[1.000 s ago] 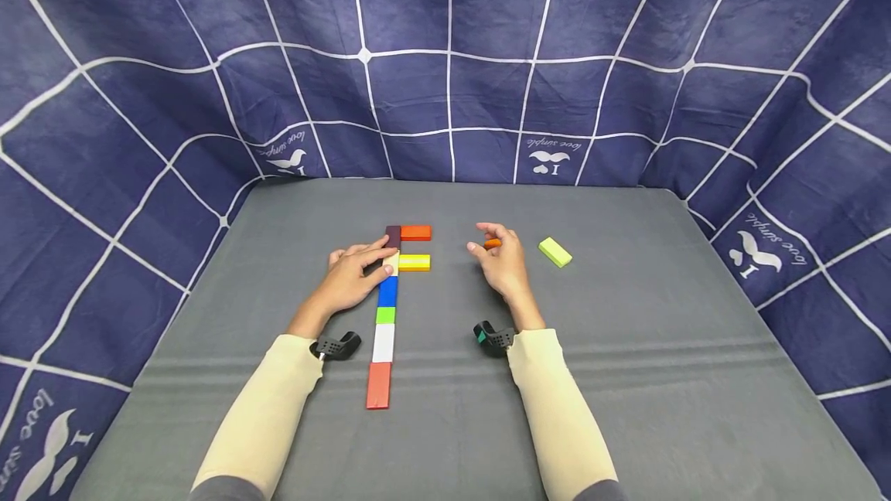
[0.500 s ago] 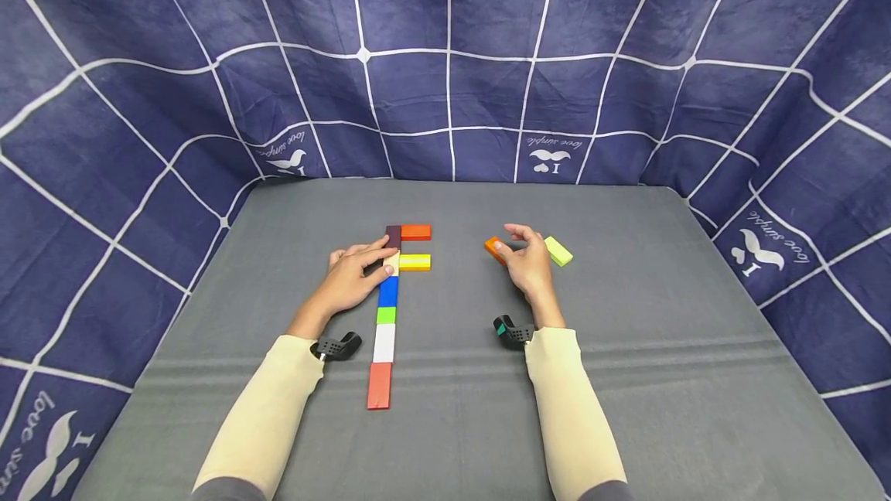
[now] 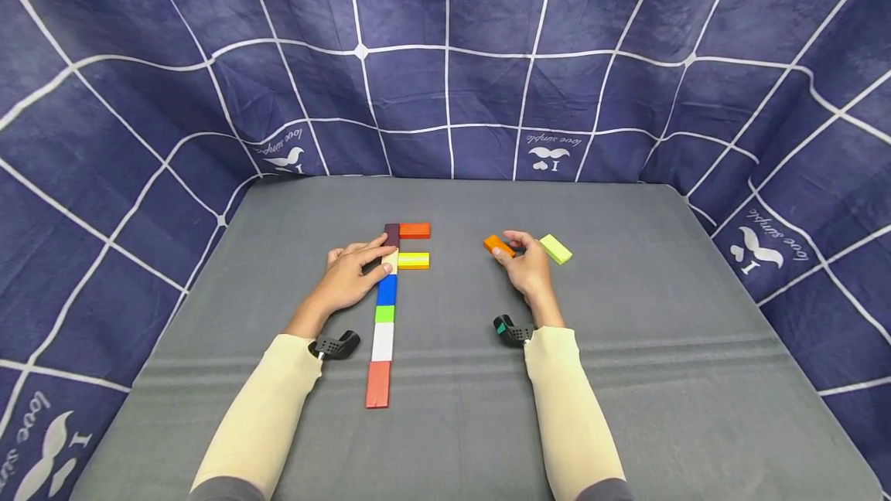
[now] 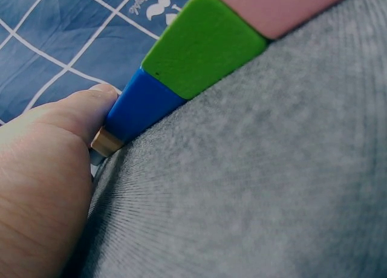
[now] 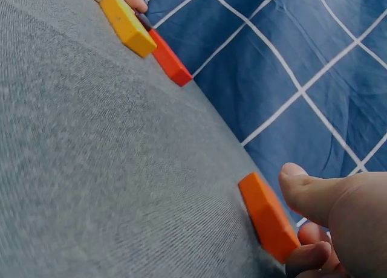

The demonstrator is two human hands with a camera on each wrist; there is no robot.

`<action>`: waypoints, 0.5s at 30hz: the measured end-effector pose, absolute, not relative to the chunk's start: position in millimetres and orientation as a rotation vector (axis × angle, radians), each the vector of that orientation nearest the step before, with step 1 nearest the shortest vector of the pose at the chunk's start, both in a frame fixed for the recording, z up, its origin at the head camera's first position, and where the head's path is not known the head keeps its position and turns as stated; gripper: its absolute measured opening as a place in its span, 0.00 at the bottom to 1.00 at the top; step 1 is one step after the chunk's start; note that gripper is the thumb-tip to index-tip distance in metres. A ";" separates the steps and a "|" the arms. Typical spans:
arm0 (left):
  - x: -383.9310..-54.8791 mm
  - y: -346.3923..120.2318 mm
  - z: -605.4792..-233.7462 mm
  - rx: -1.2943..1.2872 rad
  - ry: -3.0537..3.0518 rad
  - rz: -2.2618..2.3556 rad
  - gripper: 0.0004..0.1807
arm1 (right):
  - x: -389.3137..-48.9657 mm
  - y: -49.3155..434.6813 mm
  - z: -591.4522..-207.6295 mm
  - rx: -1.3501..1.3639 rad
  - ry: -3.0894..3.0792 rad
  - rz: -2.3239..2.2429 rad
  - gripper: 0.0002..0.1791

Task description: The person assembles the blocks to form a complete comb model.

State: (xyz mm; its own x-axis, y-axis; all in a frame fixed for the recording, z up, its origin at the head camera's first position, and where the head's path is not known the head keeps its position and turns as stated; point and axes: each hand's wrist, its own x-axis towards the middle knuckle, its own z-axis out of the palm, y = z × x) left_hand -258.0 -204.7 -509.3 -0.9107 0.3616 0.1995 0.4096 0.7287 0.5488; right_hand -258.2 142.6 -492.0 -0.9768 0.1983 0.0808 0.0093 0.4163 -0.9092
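Note:
My left hand point(image 3: 353, 277) rests over the upper part of a column of coloured wooden blocks. Its fingertips touch the dark block point(image 3: 392, 234) and the cream block point(image 3: 392, 263), which they partly cover. Below these lie the blue block point(image 3: 386, 290), green block point(image 3: 384, 314), white block point(image 3: 383, 341) and salmon block point(image 3: 378, 383). To the right, my right hand point(image 3: 530, 269) is at an orange block point(image 5: 266, 217) lying on the grey surface. In the right wrist view its curled fingers point(image 5: 308, 257) reach the block's near end, while the thumb is apart above it.
A red block point(image 3: 414, 231) and a yellow block point(image 3: 414, 260) jut right from the column's upper part. Beyond my right hand lies a pale yellow-green block point(image 3: 555, 249). A dark blue curtain point(image 3: 487, 91) with white lines surrounds the back and sides of the grey table point(image 3: 661, 331).
My right hand has moved right, uncovering the orange block, which has since turned closer to sideways. The left hand and column stay in place.

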 end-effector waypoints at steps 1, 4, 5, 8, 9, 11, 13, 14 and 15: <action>-258.1 -204.8 -509.2 -0.636 -2.847 -0.934 0.25 | -258.2 142.9 -492.8 -0.185 -2.497 1.602 0.22; -258.6 -205.2 -509.3 -0.634 -2.845 -0.934 0.25 | -258.1 143.8 -494.5 -0.191 -2.514 1.634 0.23; -258.8 -205.3 -509.3 -0.636 -2.846 -0.932 0.25 | -258.0 144.3 -494.8 -0.197 -2.516 1.646 0.23; -259.1 -205.4 -509.3 -0.638 -2.845 -0.931 0.25 | -257.9 145.4 -495.7 -0.213 -2.540 1.652 0.24; -259.2 -205.3 -509.3 -0.638 -2.844 -0.929 0.25 | -257.9 145.8 -495.8 -0.214 -2.551 1.639 0.24; -259.2 -205.2 -509.1 -0.638 -2.846 -0.929 0.25 | -257.2 146.4 -495.6 -0.218 -2.565 1.627 0.24; -259.2 -204.9 -508.9 -0.638 -2.847 -0.929 0.25 | -256.3 146.8 -495.0 -0.211 -2.579 1.605 0.25; -259.1 -204.5 -508.7 -0.639 -2.847 -0.929 0.25 | -255.9 147.0 -494.7 -0.211 -2.587 1.594 0.25; -259.3 -204.2 -508.7 -0.639 -2.847 -0.928 0.25 | -255.6 147.3 -494.3 -0.210 -2.593 1.585 0.25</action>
State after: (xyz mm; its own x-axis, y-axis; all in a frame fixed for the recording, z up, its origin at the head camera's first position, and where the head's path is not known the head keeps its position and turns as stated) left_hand -259.3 -204.2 -508.7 -0.9099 0.3635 0.2001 0.4116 0.7295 0.5463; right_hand -255.6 147.3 -494.3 -0.9860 0.1663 0.0093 0.0676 0.4502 -0.8904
